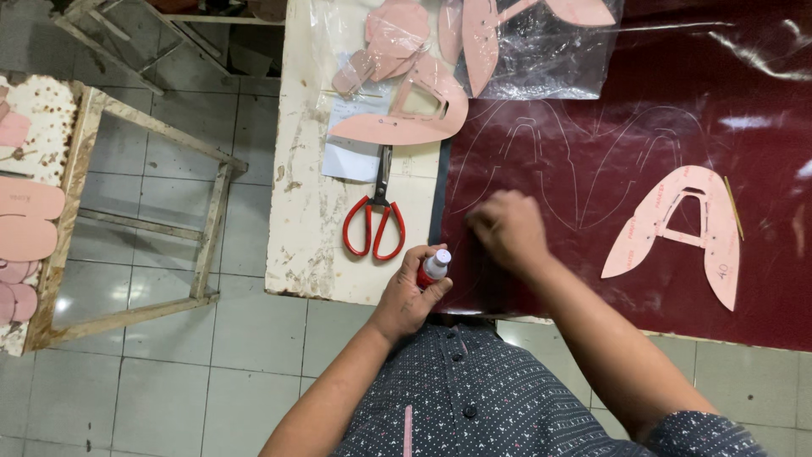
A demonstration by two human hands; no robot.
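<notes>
Head view: both hands low at the near edge of the dark red sheet.

Left hand [412, 292] comes up from the near side with its fingers wrapped round a small red bottle with a white cap [433, 267], right at the table's near edge where the pale worktop [309, 220] meets the dark red sheet [609, 279]. Right hand [507, 227] sits knuckles-up on that sheet, fingers curled under (blurred, so I cannot tell whether they pinch anything). Just left of the bottle lie red-handled scissors [375, 222], blades pointing far. Faint traced outlines run across the sheet beyond the right hand. Well to the right rests a pink shoe pattern [677, 230]; more pink patterns [406, 110] and a clear plastic bag [524, 51] crowd the far end.
</notes>
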